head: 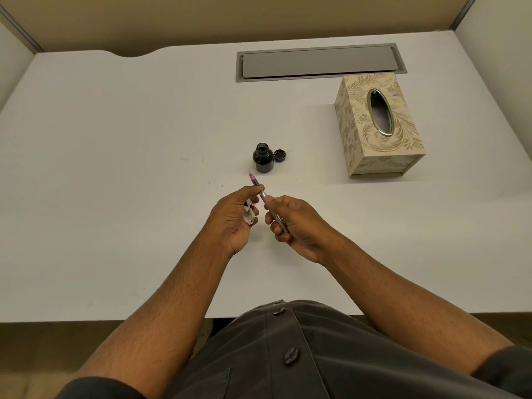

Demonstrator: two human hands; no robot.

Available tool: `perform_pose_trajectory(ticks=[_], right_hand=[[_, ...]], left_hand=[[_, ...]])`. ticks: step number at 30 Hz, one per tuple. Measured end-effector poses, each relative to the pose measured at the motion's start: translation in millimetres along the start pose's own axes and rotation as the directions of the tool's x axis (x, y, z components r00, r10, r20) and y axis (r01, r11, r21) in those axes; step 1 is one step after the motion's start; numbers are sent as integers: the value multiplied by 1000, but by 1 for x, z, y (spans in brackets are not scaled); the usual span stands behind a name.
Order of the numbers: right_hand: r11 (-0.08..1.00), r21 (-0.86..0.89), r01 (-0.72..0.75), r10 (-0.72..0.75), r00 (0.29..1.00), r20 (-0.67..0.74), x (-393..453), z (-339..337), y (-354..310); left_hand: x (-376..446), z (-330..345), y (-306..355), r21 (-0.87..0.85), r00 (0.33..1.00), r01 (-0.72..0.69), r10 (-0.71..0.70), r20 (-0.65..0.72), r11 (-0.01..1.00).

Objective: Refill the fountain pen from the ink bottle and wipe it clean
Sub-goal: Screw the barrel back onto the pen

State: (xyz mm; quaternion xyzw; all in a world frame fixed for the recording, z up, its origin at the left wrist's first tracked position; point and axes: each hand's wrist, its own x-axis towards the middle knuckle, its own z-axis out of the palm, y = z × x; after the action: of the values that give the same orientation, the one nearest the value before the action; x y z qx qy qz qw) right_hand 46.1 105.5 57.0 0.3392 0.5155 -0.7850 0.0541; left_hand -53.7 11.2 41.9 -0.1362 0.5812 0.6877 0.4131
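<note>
The fountain pen (254, 181) has a pink front section and a grey barrel, and its nib points up and left toward the ink bottle. My left hand (234, 214) pinches the pen's front part and also holds a crumpled white tissue (249, 216) in its palm. My right hand (293, 224) grips the grey barrel at the rear. The small dark ink bottle (263, 158) stands open on the white desk (115, 168) just beyond the nib. Its black cap (279, 155) lies beside it on the right.
A patterned beige tissue box (377, 125) stands at the right rear of the desk. A grey cable hatch (319, 62) is set into the desk behind it. Partition walls (201, 18) close off the back and sides.
</note>
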Motion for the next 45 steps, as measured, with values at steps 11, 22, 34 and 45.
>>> perform_pose_trajectory(ticks=[11,22,34,45], right_hand=[[999,33,13,-13,1000,15,-1,1,-1],[998,-48,51,-49,998,44,-4,-4,2],[994,104,-31,18,992,122,-4,-5,7],[996,-80,44,-42,999,22,-4,-1,7]], left_hand=[[-3,-2,3,42,999,-33,32,24,999],[-7,0,1,113,997,-64,58,50,992],[-12,0,2,158,993,-100,90,70,982],[-13,-4,6,427,973,-203,230,-12,881]])
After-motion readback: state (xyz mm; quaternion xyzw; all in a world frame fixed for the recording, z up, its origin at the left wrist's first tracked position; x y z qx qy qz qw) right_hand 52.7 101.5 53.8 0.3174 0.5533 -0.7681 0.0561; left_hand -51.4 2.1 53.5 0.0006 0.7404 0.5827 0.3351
